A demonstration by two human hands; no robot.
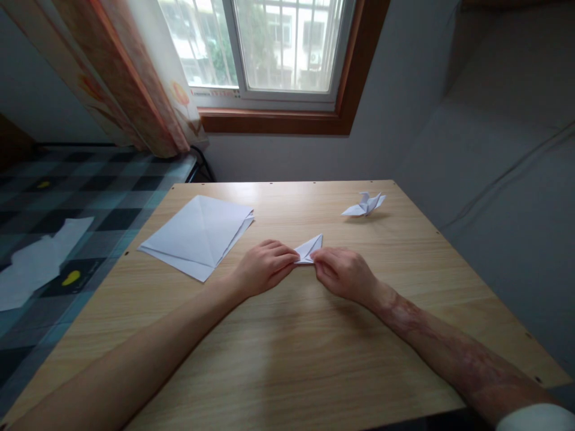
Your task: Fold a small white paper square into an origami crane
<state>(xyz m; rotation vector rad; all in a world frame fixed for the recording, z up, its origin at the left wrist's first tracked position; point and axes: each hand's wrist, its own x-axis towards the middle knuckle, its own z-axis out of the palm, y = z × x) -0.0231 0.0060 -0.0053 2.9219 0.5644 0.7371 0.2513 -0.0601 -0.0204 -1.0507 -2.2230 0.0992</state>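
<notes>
A small piece of folded white paper point(309, 248) is held between my two hands over the middle of the table, one pointed corner rising up to the right. My left hand point(268, 265) pinches its left end, fingers closed together. On the other side, my right hand point(344, 272) grips the lower right edge between thumb and fingers. The fingertips cover both ends of the paper. Beyond my right hand stands a finished white paper crane point(366, 205). To the left of my left hand lies a stack of square white paper sheets point(197, 230) with crossing creases.
The light wooden table point(287, 359) ends at a wall below a window point(287, 48). Left of it is a bed with a checked cover point(112, 197), where torn-looking white paper point(40, 263) lies. A patterned curtain point(135, 72) hangs beside the window.
</notes>
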